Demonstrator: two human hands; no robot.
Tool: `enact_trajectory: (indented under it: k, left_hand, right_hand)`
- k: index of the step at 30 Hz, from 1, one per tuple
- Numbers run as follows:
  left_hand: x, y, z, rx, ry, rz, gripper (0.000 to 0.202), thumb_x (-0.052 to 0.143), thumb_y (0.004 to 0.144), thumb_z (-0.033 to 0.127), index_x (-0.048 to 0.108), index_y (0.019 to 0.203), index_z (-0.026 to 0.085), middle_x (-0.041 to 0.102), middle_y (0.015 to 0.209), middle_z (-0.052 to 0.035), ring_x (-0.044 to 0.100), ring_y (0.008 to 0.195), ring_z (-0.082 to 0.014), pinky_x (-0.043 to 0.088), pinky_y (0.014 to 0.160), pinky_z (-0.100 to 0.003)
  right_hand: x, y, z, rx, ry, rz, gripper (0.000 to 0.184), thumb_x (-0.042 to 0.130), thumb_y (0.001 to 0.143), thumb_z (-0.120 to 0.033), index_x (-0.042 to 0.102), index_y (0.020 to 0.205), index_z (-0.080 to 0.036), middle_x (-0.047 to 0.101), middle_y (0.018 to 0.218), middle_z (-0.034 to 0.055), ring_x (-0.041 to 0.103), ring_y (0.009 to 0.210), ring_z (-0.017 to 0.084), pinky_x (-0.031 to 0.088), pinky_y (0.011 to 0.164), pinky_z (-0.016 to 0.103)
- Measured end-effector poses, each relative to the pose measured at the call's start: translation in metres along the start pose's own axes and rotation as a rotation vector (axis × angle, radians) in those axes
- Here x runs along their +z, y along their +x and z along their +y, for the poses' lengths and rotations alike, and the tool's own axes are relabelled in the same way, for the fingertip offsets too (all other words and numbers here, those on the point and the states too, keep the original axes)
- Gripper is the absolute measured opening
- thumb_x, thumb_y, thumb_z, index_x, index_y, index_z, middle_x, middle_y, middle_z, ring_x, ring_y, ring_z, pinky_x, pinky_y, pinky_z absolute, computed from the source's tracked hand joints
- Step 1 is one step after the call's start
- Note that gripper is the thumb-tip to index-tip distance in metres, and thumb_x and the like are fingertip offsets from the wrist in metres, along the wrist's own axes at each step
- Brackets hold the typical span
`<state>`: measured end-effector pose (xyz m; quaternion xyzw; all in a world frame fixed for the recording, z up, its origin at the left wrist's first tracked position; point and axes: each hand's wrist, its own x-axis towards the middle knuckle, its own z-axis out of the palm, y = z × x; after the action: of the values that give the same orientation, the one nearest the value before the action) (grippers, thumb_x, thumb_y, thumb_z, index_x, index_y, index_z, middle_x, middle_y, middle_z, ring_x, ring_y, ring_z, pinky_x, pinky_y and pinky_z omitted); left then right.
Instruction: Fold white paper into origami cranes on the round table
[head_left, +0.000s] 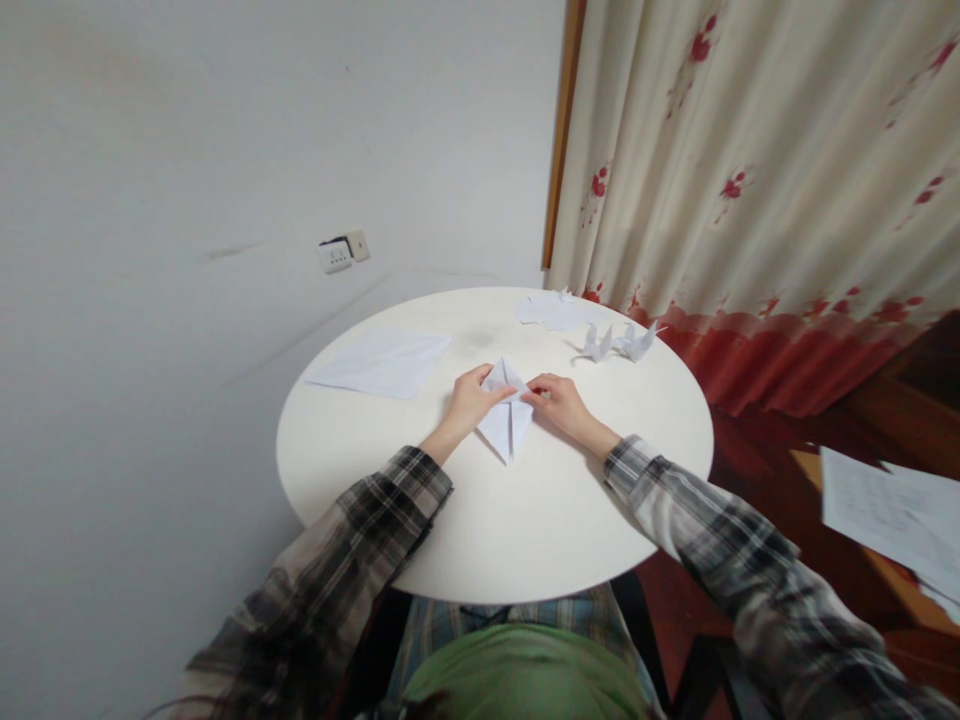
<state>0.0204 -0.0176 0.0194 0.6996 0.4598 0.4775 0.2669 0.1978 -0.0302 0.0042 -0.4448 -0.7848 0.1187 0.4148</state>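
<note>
A folded piece of white paper lies near the middle of the round table, diamond-shaped with a slit down its centre. My left hand grips its left side, thumb laid across the upper layer and fingers behind the edge. At the right corner, my right hand pinches the paper between thumb and forefinger. The lower point of the fold rests toward me on the tabletop. Beyond my right hand stand two folded paper cranes side by side.
The round white table meets the wall on the left. White sheets lie at its left, and another paper piece at the far edge. A wall socket and a flowered curtain are behind. Written papers lie at right.
</note>
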Motion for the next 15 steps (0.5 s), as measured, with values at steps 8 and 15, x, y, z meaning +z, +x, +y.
enact_trajectory:
  k: [8,15]
  left_hand:
    - [0.0022,0.0010,-0.0097,-0.032,0.060,-0.045,0.031,0.072,0.059,0.031,0.063,0.080,0.011,0.066,0.076,-0.0061,0.057,0.066,-0.0174,0.044,0.059,-0.027]
    - [0.0041,-0.0027,-0.0035,0.050,0.145,-0.083,0.020,0.068,0.064,0.025,0.063,0.080,0.014,0.065,0.076,-0.0016,0.058,0.069,-0.0170,0.044,0.064,-0.027]
  right_hand:
    - [0.0023,0.0002,-0.0005,0.013,-0.004,-0.068,0.001,0.062,0.076,-0.016,0.063,0.076,-0.015,0.060,0.072,0.0013,0.052,0.068,0.012,0.038,0.066,0.023]
    - [0.0055,-0.0006,0.0049,0.033,-0.156,-0.157,0.010,0.064,0.075,-0.018,0.060,0.066,-0.015,0.057,0.065,0.0003,0.046,0.061,0.011,0.033,0.060,0.022]
